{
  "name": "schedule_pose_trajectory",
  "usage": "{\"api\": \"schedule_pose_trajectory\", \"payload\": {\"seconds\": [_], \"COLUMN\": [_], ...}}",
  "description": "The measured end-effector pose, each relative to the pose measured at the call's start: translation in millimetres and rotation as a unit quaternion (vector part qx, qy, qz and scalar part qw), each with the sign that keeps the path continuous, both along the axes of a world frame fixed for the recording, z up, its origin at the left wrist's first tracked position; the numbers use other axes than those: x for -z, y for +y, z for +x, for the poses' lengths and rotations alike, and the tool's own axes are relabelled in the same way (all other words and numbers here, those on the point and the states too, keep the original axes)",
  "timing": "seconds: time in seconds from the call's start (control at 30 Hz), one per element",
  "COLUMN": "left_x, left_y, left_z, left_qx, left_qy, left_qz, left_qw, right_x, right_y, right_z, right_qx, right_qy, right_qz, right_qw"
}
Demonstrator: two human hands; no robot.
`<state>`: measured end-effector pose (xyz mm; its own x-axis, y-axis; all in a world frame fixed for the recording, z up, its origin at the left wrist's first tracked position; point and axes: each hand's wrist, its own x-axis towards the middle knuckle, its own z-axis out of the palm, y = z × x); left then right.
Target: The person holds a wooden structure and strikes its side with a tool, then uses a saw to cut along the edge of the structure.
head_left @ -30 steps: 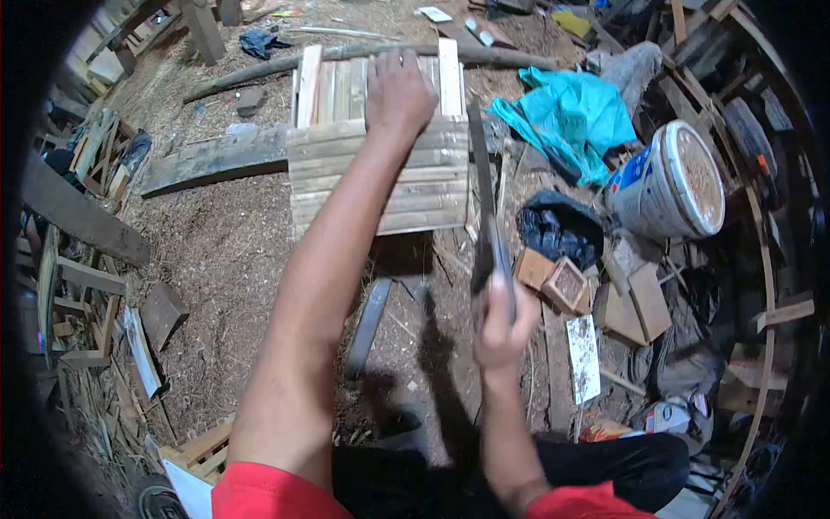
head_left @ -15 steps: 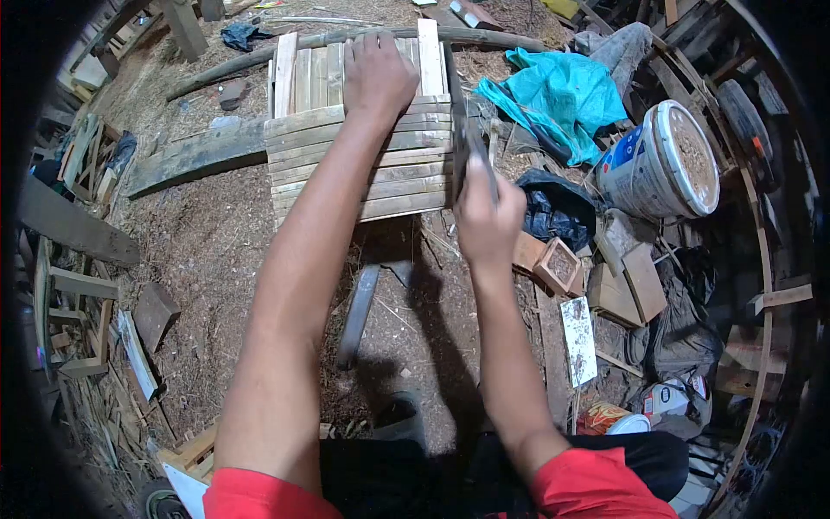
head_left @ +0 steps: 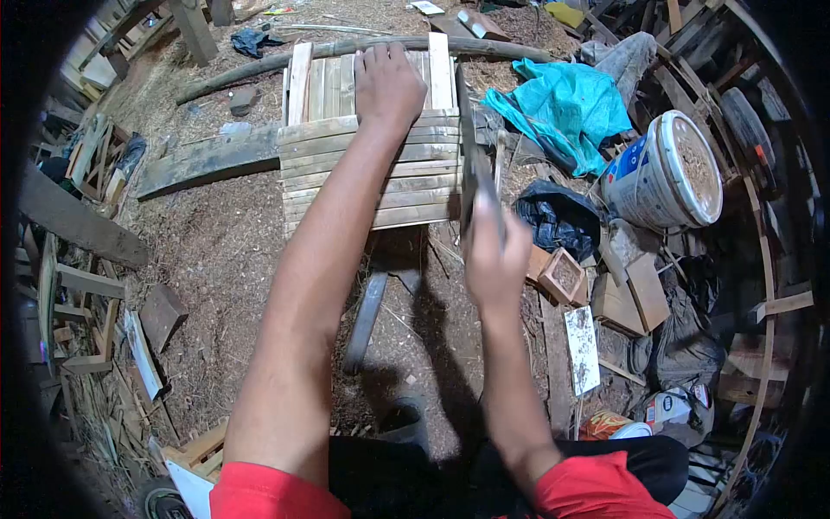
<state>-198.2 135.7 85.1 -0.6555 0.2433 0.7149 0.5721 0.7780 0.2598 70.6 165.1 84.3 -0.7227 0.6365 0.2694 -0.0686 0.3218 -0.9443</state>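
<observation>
A panel of pale wooden or bamboo slats (head_left: pixel 415 186) lies in front of me, with crosswise slats on the near part and lengthwise ones at the far part. My left hand (head_left: pixel 389 91) bears down on the far part, its fingers bent over the far edge. In my right hand (head_left: pixel 497 251) is a handsaw (head_left: pixel 468 143), closed fingers around its handle. The dark blade stands nearly edge-on along the panel's right side, close against the slat ends. Its teeth cannot be made out, and the right hand is slightly blurred.
A thick plank (head_left: pixel 207 160) reaches the panel's left side. On the right are a turquoise tarp (head_left: pixel 571 108), a bucket (head_left: pixel 644 186), a black plastic bag (head_left: pixel 553 221) and wooden blocks (head_left: pixel 562 272). A long pole (head_left: pixel 259 67) lies behind the panel.
My right hand has moved nearer to me with the handsaw, drawn back along the panel's edge. My left hand stays on the panel; the whole view has shifted slightly.
</observation>
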Motion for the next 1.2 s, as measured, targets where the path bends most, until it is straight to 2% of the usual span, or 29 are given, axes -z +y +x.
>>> {"api": "schedule_pose_trajectory", "payload": {"seconds": [0.03,0.13,0.17,0.27,0.3,0.4,0.5,0.53,0.83,0.9,0.97,1.03,1.13,1.2], "left_x": [-0.3,8.0,13.0,7.2,3.9,4.3,0.4,0.3,-3.6,-5.9,-9.8,-10.4,-6.6,-5.7], "left_y": [0.4,3.6,6.1,2.3,1.2,-0.4,0.7,-0.6,-1.7,-3.8,-3.7,-1.1,-3.3,-1.6], "left_z": [1.1,1.5,6.3,6.6,8.7,13.5,26.3,22.9,-21.0,-18.5,-15.8,-13.1,-11.5,-11.8], "left_qx": [-0.002,-0.026,-0.017,-0.021,-0.022,-0.016,-0.044,-0.051,-0.042,-0.038,-0.045,-0.041,-0.041,-0.037], "left_qy": [-0.02,0.04,0.032,0.046,0.039,0.037,0.029,0.027,-0.037,-0.051,-0.072,-0.081,-0.072,-0.049], "left_qz": [-0.013,-0.017,-0.015,0.004,0.003,-0.002,-0.05,-0.056,-0.045,-0.066,-0.086,-0.077,-0.065,-0.06], "left_qw": [1.0,0.999,0.999,0.999,0.999,0.999,0.997,0.997,0.997,0.996,0.993,0.993,0.994,0.996], "right_x": [6.7,6.9,5.1,9.3,-0.4,15.3,26.0,26.5,2.3,-0.7,-8.4,8.3,2.0,-4.5], "right_y": [-16.3,-22.7,-9.5,31.9,31.9,21.4,27.9,29.9,24.6,14.6,-9.7,-26.7,-11.8,9.1], "right_z": [25.0,53.5,45.5,-27.4,-34.4,-26.0,-16.6,-20.8,-50.9,-36.1,0.6,42.4,38.8,-5.8], "right_qx": [0.018,0.012,-0.002,-0.004,-0.011,0.012,-0.013,-0.016,-0.032,-0.029,-0.006,-0.002,0.013,-0.003], "right_qy": [0.008,0.04,-0.01,-0.009,-0.016,0.024,0.006,0.033,0.0,-0.039,-0.024,-0.025,-0.024,-0.046], "right_qz": [-0.008,-0.014,-0.008,0.008,0.01,0.106,-0.002,0.001,0.028,0.037,0.008,-0.018,0.034,-0.016], "right_qw": [1.0,0.999,1.0,1.0,1.0,0.994,1.0,0.999,0.999,0.998,1.0,1.0,0.999,0.999]}}
